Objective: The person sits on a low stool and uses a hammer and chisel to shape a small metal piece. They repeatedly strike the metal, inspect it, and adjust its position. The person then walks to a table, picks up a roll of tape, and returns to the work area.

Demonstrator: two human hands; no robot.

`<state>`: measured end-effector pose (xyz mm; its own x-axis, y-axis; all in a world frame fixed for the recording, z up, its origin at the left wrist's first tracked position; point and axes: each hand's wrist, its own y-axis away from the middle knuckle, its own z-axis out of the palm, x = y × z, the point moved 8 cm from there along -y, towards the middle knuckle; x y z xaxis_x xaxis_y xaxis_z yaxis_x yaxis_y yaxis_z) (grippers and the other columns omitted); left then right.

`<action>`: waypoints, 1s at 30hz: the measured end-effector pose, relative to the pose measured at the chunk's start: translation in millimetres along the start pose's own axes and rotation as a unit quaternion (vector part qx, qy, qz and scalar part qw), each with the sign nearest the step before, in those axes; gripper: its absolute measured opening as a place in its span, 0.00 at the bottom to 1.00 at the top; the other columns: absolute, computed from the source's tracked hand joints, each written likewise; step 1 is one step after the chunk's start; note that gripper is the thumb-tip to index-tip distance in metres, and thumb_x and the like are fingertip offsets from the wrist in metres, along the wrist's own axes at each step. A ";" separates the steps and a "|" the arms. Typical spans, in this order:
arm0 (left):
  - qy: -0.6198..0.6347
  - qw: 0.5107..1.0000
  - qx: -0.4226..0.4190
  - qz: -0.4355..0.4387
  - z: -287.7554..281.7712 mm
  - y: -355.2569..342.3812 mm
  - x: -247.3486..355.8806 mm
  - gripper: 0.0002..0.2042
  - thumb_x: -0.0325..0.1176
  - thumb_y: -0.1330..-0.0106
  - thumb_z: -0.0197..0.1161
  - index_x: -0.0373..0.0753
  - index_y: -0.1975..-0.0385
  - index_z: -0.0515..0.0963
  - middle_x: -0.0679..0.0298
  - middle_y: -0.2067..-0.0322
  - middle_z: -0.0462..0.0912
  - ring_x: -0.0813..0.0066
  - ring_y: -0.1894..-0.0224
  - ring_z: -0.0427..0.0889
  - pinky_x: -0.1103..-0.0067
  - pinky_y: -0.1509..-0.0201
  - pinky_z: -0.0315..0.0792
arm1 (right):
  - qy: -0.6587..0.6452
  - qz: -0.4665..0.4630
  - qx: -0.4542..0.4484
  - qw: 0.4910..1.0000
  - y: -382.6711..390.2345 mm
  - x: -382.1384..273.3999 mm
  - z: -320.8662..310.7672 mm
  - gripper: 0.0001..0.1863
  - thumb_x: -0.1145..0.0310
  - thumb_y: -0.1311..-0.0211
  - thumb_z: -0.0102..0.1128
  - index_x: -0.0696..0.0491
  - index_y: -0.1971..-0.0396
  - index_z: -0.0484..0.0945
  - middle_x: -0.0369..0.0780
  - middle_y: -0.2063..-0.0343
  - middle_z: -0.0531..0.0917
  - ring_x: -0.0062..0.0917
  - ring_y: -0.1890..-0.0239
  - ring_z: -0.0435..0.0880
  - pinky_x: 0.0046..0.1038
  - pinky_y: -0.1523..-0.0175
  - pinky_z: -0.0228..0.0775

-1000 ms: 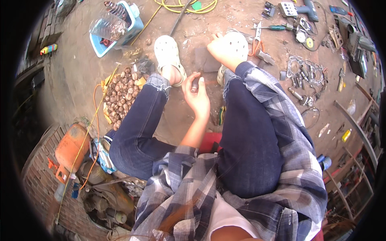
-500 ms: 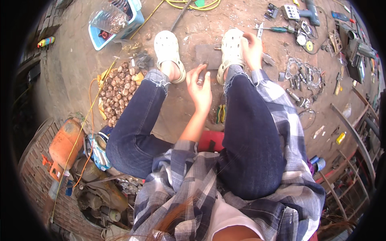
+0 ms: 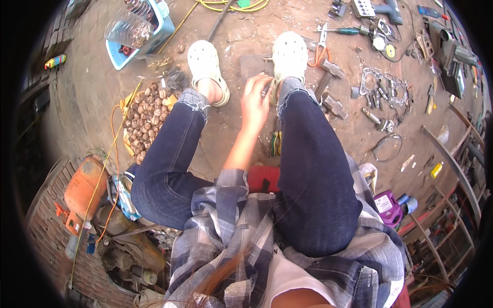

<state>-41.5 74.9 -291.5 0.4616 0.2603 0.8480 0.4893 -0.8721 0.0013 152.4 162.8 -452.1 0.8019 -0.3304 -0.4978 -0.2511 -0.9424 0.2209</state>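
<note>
As the head view looked down, it recorded a person in blue jeans seated above a dirt floor, feet apart.

Hands: left hand, one, palm inward, fingers curled narrow around a small dark piece, mostly covered by the fingers; placed between the shins, near the right shin. Right hand, out of sight; its grip could not be told.

Between the feet: one flat plate, lying on the floor just ahead of the left hand. Footwear: two white clogs, one at either side of the plate.

Left side: one heap of walnuts, beside the left shin; one blue bin, farther out, with a clear plastic bottle at its top; one orange tank, well apart, lower left.

Right side: two hammers, near the right shin; orange-handled scissors, near the right clog; one screwdriver, beyond them; assorted metal parts; one purple jug, nearer the body.

Beneath: pliers, beside the right leg; a red seat, partly covered by clothing.
</note>
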 end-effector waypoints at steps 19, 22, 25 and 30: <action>0.008 0.993 -0.108 0.053 7.0 -17.8 8.9 0.15 0.16 0.48 0.60 0.38 0.61 0.77 0.56 0.57 0.78 0.59 0.49 0.77 0.72 0.48 0.71 | -0.004 0.125 -0.023 0.992 -2.6 28.7 13.0 0.26 0.50 0.47 0.60 0.63 0.67 0.79 0.52 0.70 0.82 0.43 0.63 0.81 0.36 0.56 0.70; 0.053 0.994 -0.089 0.037 12.2 -25.2 3.4 0.13 0.19 0.48 0.62 0.38 0.61 0.77 0.56 0.58 0.79 0.60 0.50 0.77 0.73 0.48 0.71 | -0.003 0.164 -0.013 0.986 7.7 72.9 -3.9 0.28 0.48 0.47 0.59 0.63 0.67 0.80 0.53 0.70 0.82 0.44 0.63 0.82 0.36 0.56 0.70; 0.057 0.995 -0.068 0.046 16.1 -31.3 0.0 0.12 0.21 0.48 0.63 0.37 0.62 0.77 0.56 0.59 0.80 0.60 0.51 0.78 0.73 0.48 0.71 | -0.010 0.201 -0.014 0.979 18.4 112.4 -21.1 0.30 0.46 0.47 0.59 0.64 0.68 0.80 0.54 0.70 0.82 0.45 0.62 0.82 0.37 0.56 0.70; 0.064 0.997 -0.046 0.021 15.3 -37.8 -4.8 0.11 0.23 0.46 0.64 0.37 0.63 0.75 0.57 0.61 0.80 0.61 0.53 0.79 0.74 0.51 0.71 | -0.023 0.208 -0.058 0.976 16.3 125.0 -57.0 0.33 0.42 0.48 0.59 0.64 0.66 0.81 0.52 0.72 0.83 0.41 0.65 0.83 0.35 0.56 0.70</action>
<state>-50.8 112.9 -303.7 0.3794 0.1731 0.9089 0.3987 -0.9170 0.0082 279.4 109.1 -462.9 0.6178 -0.6879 -0.3809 -0.4846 -0.7146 0.5045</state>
